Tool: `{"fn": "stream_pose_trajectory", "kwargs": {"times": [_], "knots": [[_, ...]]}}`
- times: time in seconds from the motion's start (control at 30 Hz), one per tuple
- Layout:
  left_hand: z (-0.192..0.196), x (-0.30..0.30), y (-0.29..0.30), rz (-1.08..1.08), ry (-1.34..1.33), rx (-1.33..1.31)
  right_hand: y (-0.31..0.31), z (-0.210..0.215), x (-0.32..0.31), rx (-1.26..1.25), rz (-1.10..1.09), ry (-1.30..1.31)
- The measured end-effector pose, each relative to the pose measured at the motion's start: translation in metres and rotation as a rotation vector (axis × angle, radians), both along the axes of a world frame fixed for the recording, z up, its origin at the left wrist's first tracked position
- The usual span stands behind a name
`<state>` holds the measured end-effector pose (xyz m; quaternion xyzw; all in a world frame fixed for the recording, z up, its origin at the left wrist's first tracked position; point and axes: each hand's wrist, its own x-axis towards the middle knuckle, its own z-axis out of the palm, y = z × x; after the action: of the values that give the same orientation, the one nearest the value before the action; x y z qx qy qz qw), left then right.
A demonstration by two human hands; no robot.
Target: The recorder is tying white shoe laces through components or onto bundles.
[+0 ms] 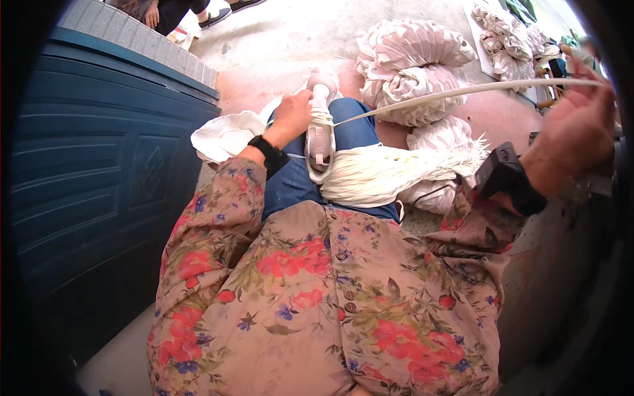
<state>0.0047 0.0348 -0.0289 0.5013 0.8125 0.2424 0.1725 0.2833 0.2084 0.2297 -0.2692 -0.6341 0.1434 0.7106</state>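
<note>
A pale pink and white shoe point(319, 146) rests lengthwise between my thighs, with white lacing across its middle. My left hand point(292, 120) is closed at the shoe's left side, by the lacing; its fingertips are partly hidden. From the shoe's right side a flat white shoelace point(456, 94) stretches in a long line, rising to the right. Its far end is in my right hand point(582, 125), raised out at the far right and blurred by motion. Across my right thigh lies a thick bundle of cream laces point(389, 173), its frayed-looking ends pointing right.
Large ruffled, whitish-pink bundles point(416, 69) are stacked on the floor ahead to the right, with more farther off. A dark blue panelled door-like surface point(112, 138) stands close on my left. A white bag point(226, 135) sits beside my left knee. Another person's hand point(152, 14) shows at the upper left.
</note>
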Motion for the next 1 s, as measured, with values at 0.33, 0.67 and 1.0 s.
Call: {"fn": "stream_pose_trajectory", "kwargs": {"times": [0.33,0.67,1.0], "knots": [[-0.001,-0.012,-0.027,-0.107,0.075,-0.064,-0.092,-0.205,-0.108,-1.513,1.048,-0.268],[0.007,-0.02,-0.043,-0.231,0.157,0.08,-0.148,-0.282,-0.141,-0.801,0.662,-0.91],[0.015,-0.012,-0.045,-0.31,0.479,0.047,-0.148,-0.283,-0.153,-0.544,0.549,-1.228]]}}
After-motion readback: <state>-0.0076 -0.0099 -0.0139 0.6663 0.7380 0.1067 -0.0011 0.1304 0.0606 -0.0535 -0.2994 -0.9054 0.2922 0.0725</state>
